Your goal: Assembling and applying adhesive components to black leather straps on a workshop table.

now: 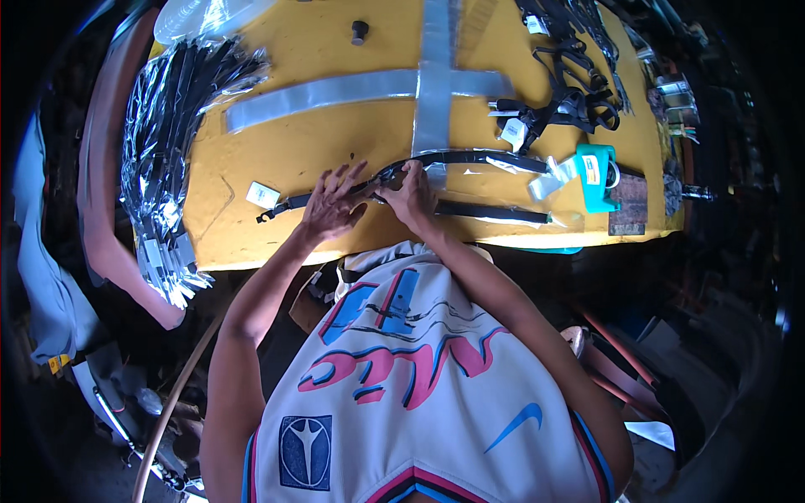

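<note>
A long black strap (461, 158) lies across the yellow tabletop, with a small buckle or clip at its left end. My left hand (334, 205) rests flat over the strap's left part, its fingers stretched and spread. Close beside it, my right hand (409, 199) pinches the strap near its middle, thumb and fingers bent around it. A white tag (263, 195) lies by the left end. A second black strap in clear wrapping (495, 213) stretches to the right of my right hand. Some detail between the hands is hidden by my fingers.
Bundled black straps in clear plastic (163, 147) line the left edge. At right are a teal tape dispenser (597, 172), a brown block (627, 216) and tangled black straps (570, 105). Silvery tape strips (335, 94) cross the yellow table (310, 50); a small black knob (360, 32) stands far off.
</note>
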A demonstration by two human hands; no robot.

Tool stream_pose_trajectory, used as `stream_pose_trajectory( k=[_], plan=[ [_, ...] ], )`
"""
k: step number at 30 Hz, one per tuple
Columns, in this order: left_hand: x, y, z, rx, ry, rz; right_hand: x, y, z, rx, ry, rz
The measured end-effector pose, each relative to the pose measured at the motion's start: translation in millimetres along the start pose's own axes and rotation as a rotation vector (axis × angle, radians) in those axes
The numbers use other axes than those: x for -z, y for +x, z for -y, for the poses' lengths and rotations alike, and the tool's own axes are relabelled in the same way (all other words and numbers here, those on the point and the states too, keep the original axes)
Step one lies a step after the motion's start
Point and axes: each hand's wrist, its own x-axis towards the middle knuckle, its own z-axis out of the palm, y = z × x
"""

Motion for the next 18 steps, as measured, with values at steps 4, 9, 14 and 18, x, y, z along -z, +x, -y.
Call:
stream_pose_trajectory(
  k=[4, 9, 14, 18],
  plan=[
    [-3, 7, 0, 0.044, 0.050, 0.044, -3, -2, -5, 0.116, -0.042, -0.063],
    [-11, 11, -10, 0.113, 0.081, 0.067, 0, 3, -18, 0.305, -0.102, -0.011],
    [-25, 9, -12, 0.125, 0.064, 0.018, 7, 9, -23, 0.342, -0.195, 0.116],
    [-17, 8, -15, 0.125, 0.020, 0.009, 15, 12, -27, 0.445, -0.287, 0.204]
  ],
)
